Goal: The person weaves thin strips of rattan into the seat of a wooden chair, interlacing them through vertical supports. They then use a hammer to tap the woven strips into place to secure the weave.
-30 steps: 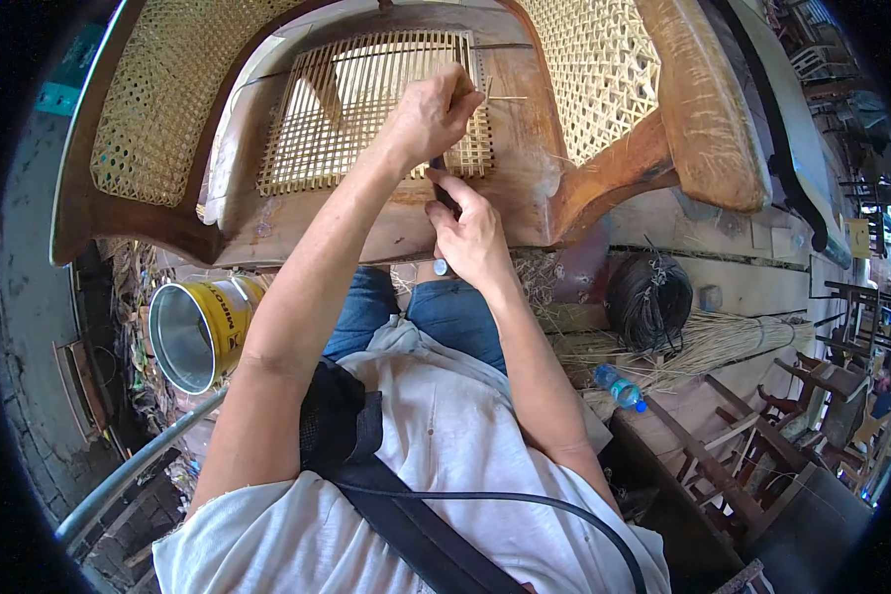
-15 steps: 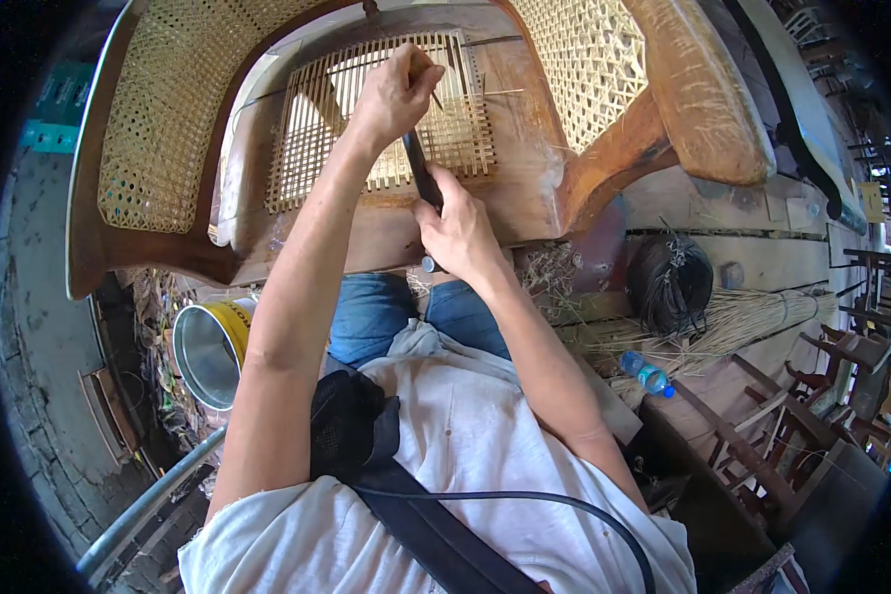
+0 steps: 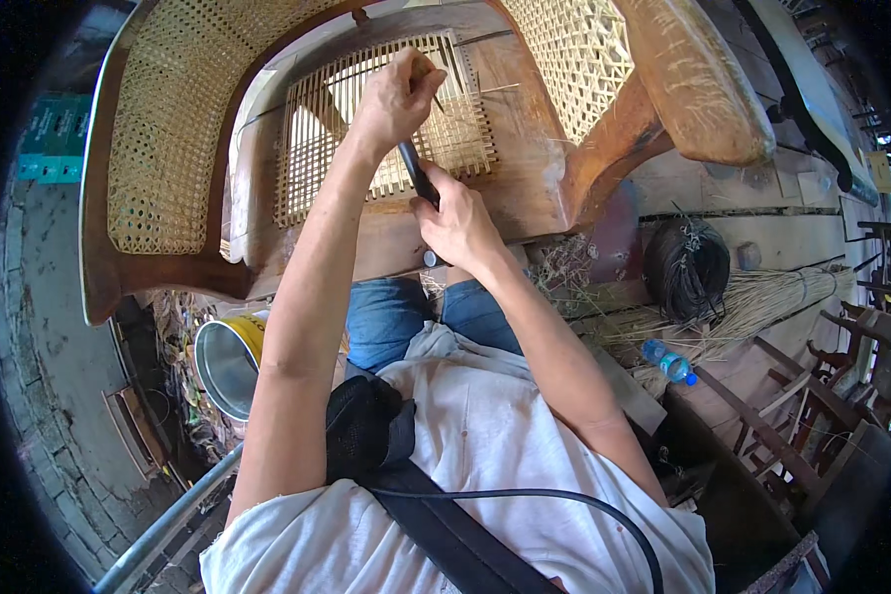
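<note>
A wooden armchair (image 3: 525,188) with cane panels stands before me, its seat strung with a half-woven cane grid (image 3: 317,148). Over the grid's near middle is my left hand (image 3: 398,94), its fingers closed in a pinch. A thin dark pointed thing (image 3: 439,102) shows below its fingertips; the rest is hidden in the hand. Lower and to the right, my right hand (image 3: 455,218) is wrapped round a dark-handled tool (image 3: 415,170). The tool slants up toward the left wrist, and its upper end is hidden there.
A yellow bucket (image 3: 230,368) stands at left by a metal pipe (image 3: 173,515). On the planks at right lie a coil of dark strands (image 3: 685,269), loose cane strips (image 3: 762,312) and a plastic bottle (image 3: 669,362). Wooden chair frames (image 3: 772,426) crowd the far right.
The whole view has shifted slightly, so the chair and floor items sit a little differently in the picture. Both hands keep nearly the same pose and grip.
</note>
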`<act>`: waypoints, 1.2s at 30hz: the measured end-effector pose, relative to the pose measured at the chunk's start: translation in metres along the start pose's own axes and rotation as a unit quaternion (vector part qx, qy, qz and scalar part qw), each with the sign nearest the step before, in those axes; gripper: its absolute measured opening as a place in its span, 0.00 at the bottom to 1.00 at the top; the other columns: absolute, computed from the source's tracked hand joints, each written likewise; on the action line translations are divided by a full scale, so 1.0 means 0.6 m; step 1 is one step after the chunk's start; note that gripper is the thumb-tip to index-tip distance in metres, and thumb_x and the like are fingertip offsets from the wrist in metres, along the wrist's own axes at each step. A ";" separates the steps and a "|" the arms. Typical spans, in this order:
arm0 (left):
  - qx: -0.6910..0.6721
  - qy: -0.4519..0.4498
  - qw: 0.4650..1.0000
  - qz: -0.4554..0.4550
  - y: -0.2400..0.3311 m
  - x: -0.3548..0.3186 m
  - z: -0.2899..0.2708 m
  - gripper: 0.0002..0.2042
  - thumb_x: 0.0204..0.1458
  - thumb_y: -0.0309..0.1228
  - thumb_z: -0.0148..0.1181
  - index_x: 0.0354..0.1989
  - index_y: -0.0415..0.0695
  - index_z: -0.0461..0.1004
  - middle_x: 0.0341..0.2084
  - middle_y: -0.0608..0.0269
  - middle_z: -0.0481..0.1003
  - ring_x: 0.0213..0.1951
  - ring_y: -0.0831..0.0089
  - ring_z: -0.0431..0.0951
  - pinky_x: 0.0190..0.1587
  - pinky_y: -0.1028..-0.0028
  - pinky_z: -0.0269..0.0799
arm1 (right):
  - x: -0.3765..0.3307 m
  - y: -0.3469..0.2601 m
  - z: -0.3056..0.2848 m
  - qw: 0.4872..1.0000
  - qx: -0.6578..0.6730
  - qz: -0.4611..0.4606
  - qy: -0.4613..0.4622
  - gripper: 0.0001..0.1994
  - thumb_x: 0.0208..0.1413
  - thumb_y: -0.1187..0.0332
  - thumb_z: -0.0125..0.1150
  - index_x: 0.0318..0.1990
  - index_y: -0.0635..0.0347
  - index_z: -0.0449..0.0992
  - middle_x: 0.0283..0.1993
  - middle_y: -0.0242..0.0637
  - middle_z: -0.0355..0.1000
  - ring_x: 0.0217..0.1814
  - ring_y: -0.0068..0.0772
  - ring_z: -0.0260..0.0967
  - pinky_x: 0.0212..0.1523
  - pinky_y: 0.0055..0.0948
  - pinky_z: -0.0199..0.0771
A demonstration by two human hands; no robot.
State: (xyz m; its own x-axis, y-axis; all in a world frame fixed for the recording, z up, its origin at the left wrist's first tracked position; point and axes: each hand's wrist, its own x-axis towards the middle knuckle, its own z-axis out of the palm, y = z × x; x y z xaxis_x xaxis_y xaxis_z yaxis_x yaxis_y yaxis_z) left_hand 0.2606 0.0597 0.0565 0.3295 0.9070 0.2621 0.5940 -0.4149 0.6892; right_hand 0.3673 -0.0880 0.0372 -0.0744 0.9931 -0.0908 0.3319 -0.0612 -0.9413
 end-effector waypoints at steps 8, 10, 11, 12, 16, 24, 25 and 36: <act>-0.010 0.004 1.000 0.010 0.004 -0.006 0.014 0.11 0.60 0.36 0.60 0.41 0.40 0.73 0.27 0.56 0.80 0.30 0.68 0.80 0.35 0.68 0.75 | 0.027 0.008 -0.037 0.997 0.022 0.034 0.067 0.22 0.54 0.73 0.52 0.58 0.63 0.71 0.34 0.63 0.75 0.35 0.60 0.76 0.39 0.47 0.77; -0.029 0.035 0.999 0.010 0.002 -0.009 0.013 0.11 0.60 0.36 0.60 0.41 0.39 0.73 0.29 0.56 0.81 0.32 0.68 0.81 0.37 0.68 0.76 | 0.025 0.010 -0.019 0.995 -0.017 0.006 0.102 0.22 0.54 0.73 0.52 0.58 0.62 0.71 0.35 0.63 0.75 0.39 0.62 0.76 0.41 0.49 0.76; -0.033 0.043 0.998 -0.018 -0.003 -0.003 0.009 0.12 0.60 0.36 0.60 0.40 0.39 0.74 0.32 0.54 0.82 0.34 0.68 0.82 0.39 0.69 0.77 | 0.020 -0.006 -0.027 0.997 0.015 0.050 0.061 0.19 0.53 0.74 0.51 0.54 0.63 0.72 0.36 0.64 0.74 0.42 0.64 0.74 0.44 0.51 0.75; -0.008 0.032 0.999 -0.040 -0.005 0.004 0.004 0.10 0.60 0.34 0.60 0.39 0.38 0.74 0.32 0.54 0.82 0.35 0.69 0.82 0.39 0.70 0.77 | 0.020 -0.004 -0.024 0.998 0.017 0.033 0.055 0.19 0.53 0.74 0.51 0.54 0.63 0.72 0.37 0.64 0.74 0.42 0.64 0.74 0.44 0.51 0.75; -0.026 0.009 0.999 -0.024 -0.020 0.009 0.019 0.08 0.59 0.30 0.59 0.39 0.37 0.74 0.30 0.56 0.81 0.34 0.71 0.81 0.38 0.71 0.76 | 0.025 -0.002 -0.011 1.000 0.006 0.000 0.030 0.18 0.53 0.74 0.51 0.52 0.65 0.71 0.36 0.64 0.74 0.41 0.65 0.74 0.44 0.51 0.74; -0.012 0.019 1.000 0.019 -0.018 0.000 0.028 0.10 0.60 0.34 0.60 0.38 0.38 0.73 0.30 0.55 0.81 0.32 0.70 0.81 0.36 0.70 0.76 | 0.034 0.023 -0.009 0.989 -0.022 -0.025 0.145 0.22 0.53 0.73 0.52 0.57 0.66 0.70 0.37 0.65 0.74 0.41 0.65 0.74 0.44 0.49 0.74; -0.023 0.007 1.000 -0.002 -0.018 -0.001 0.026 0.11 0.60 0.35 0.60 0.38 0.38 0.72 0.30 0.54 0.81 0.32 0.69 0.82 0.36 0.70 0.76 | 0.029 0.006 -0.018 0.995 0.012 0.012 0.097 0.21 0.53 0.74 0.51 0.55 0.67 0.71 0.37 0.66 0.74 0.41 0.65 0.74 0.44 0.49 0.75; -0.049 0.023 0.998 0.027 -0.023 0.003 0.017 0.11 0.60 0.33 0.60 0.41 0.38 0.72 0.31 0.54 0.81 0.32 0.68 0.81 0.37 0.70 0.76 | 0.029 -0.005 -0.023 0.997 -0.016 0.035 0.064 0.23 0.53 0.72 0.51 0.58 0.65 0.70 0.42 0.65 0.74 0.45 0.61 0.75 0.49 0.46 0.75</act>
State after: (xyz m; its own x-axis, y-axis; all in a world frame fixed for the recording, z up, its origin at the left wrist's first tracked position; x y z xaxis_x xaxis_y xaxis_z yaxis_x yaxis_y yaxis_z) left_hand 0.2607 0.0664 0.0403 0.3239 0.8871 0.3288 0.5017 -0.4557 0.7353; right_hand 0.3781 -0.0689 0.0430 0.0703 0.9913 -0.1116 0.3614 -0.1295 -0.9234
